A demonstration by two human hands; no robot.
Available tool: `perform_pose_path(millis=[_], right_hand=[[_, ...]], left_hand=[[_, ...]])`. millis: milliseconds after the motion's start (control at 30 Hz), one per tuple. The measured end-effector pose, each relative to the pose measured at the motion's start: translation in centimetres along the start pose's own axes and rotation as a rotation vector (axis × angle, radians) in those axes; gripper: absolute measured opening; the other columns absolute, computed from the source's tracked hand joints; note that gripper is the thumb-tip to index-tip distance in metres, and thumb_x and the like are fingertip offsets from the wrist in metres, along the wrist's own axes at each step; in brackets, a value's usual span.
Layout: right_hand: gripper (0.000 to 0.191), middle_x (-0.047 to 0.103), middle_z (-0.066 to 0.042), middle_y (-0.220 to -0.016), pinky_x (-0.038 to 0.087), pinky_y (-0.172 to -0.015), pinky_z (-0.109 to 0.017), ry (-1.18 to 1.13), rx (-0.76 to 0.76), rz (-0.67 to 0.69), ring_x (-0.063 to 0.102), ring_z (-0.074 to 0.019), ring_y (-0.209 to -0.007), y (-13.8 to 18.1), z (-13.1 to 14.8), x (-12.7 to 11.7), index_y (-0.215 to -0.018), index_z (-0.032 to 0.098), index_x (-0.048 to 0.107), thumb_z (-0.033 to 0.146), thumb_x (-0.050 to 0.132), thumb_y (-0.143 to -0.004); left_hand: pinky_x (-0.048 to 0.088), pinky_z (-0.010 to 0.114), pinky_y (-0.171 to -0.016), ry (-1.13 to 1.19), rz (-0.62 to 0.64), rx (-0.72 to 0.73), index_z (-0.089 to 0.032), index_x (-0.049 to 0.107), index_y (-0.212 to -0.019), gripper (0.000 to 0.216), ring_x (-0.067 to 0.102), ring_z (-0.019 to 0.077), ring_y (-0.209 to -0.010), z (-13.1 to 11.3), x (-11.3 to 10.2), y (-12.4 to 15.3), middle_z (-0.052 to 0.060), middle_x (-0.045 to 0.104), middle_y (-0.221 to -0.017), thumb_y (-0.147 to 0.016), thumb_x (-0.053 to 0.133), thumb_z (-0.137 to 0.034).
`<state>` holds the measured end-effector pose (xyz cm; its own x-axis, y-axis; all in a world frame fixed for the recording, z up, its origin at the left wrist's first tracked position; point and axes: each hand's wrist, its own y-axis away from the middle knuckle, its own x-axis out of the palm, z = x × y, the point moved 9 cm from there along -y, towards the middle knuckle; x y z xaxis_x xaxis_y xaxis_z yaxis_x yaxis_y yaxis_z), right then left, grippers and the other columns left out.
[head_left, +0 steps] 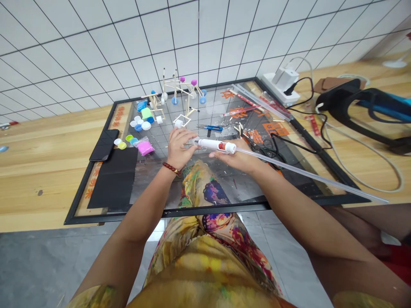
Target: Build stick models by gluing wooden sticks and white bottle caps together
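Observation:
My right hand (236, 156) grips a white pen-shaped glue gun (214, 145) with a long clear glue stick (308, 173) trailing out of its back toward the right. My left hand (179, 147) is by the gun's tip, fingers curled and pinched on something too small to make out. Both hands hover over a glass-covered cutting mat (199, 188) in a black frame. Behind them stand small stick models (180, 92) with bottle-cap wheels.
Loose coloured bottle caps (139, 124), a pink lump (146, 148), a black phone (104, 144) and a black sheet (115, 177) lie at the left. Blue scissors (212, 127), spare glue sticks (257, 100), a power strip (282, 85) and cables sit at the right.

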<state>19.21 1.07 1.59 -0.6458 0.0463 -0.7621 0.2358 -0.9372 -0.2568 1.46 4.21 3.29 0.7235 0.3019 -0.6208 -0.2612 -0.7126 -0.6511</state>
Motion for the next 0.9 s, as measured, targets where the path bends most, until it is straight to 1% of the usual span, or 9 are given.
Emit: perform_pose_path(millis=[133,300,400,500,667,767,833,900], right_hand=[[0.05,0.06,-0.004,-0.06,0.033,-0.057,-0.027,-0.03,-0.006,-0.004,0.051,-0.0152,-0.059,0.2,-0.2,0.1,-0.069,0.016,0.067,0.065,0.064,-0.079],[0.05,0.06,-0.003,-0.06,0.035,-0.057,-0.027,-0.077,-0.001,-0.031,0.053,-0.0155,-0.06,0.2,-0.3,0.1,-0.071,0.016,0.068,0.066,0.066,-0.078],[0.051,0.06,-0.002,-0.06,0.035,-0.056,-0.027,-0.106,0.003,-0.04,0.051,-0.0146,-0.058,0.1,-0.3,-0.2,-0.07,0.017,0.065,0.067,0.064,-0.078],[0.054,0.055,-0.001,-0.056,0.032,-0.054,-0.028,-0.106,0.006,-0.035,0.046,-0.0133,-0.054,0.0,-0.1,-0.6,-0.065,0.019,0.059,0.071,0.062,-0.078],[0.058,0.051,0.0,-0.055,0.031,-0.054,-0.029,-0.1,0.03,-0.04,0.044,-0.0133,-0.054,0.1,-0.4,-0.8,-0.062,0.02,0.055,0.075,0.061,-0.077],[0.058,0.051,0.0,-0.056,0.031,-0.054,-0.029,-0.127,0.05,-0.066,0.043,-0.0134,-0.054,0.2,-0.9,-0.8,-0.065,0.02,0.057,0.076,0.06,-0.076],[0.057,0.053,0.0,-0.057,0.031,-0.053,-0.028,-0.145,0.05,-0.085,0.044,-0.0136,-0.054,0.3,-1.1,-0.8,-0.07,0.019,0.061,0.076,0.06,-0.076],[0.057,0.055,-0.001,-0.058,0.032,-0.053,-0.029,-0.137,0.039,-0.096,0.045,-0.014,-0.054,0.3,-1.0,-0.9,-0.07,0.019,0.062,0.076,0.06,-0.076]], left_hand=[[0.037,0.051,-0.116,0.0,0.008,0.0,-0.026,0.073,-0.09,0.023,0.067,0.0236,-0.105,0.0,0.0,0.0,0.002,0.078,-0.1,-0.072,0.083,-0.036],[0.037,0.049,-0.116,0.007,0.001,0.014,-0.025,0.073,-0.09,0.023,0.067,0.0232,-0.105,-0.1,-0.1,-0.1,0.002,0.078,-0.1,-0.074,0.081,-0.039],[0.037,0.049,-0.115,-0.003,-0.009,0.015,-0.025,0.073,-0.093,0.025,0.067,0.0239,-0.107,0.0,-0.3,-0.1,0.003,0.077,-0.102,-0.075,0.081,-0.04],[0.035,0.051,-0.116,0.0,-0.017,-0.008,-0.025,0.072,-0.095,0.028,0.066,0.0258,-0.11,0.3,-0.3,-0.1,0.004,0.076,-0.102,-0.074,0.082,-0.041],[0.032,0.055,-0.117,-0.017,-0.048,-0.058,-0.027,0.071,-0.093,0.03,0.066,0.0274,-0.11,0.5,-0.5,0.0,0.004,0.076,-0.098,-0.07,0.084,-0.04],[0.03,0.055,-0.117,-0.022,-0.07,-0.06,-0.027,0.07,-0.091,0.029,0.065,0.0276,-0.11,0.3,-0.7,0.0,0.003,0.076,-0.097,-0.07,0.084,-0.04],[0.03,0.053,-0.117,-0.031,-0.08,-0.064,-0.027,0.069,-0.089,0.027,0.065,0.0272,-0.109,0.2,-0.8,0.0,0.003,0.075,-0.098,-0.07,0.084,-0.041],[0.029,0.052,-0.117,-0.037,-0.091,-0.064,-0.027,0.069,-0.088,0.026,0.065,0.0267,-0.108,0.0,-1.0,0.0,0.003,0.074,-0.1,-0.071,0.083,-0.04]])
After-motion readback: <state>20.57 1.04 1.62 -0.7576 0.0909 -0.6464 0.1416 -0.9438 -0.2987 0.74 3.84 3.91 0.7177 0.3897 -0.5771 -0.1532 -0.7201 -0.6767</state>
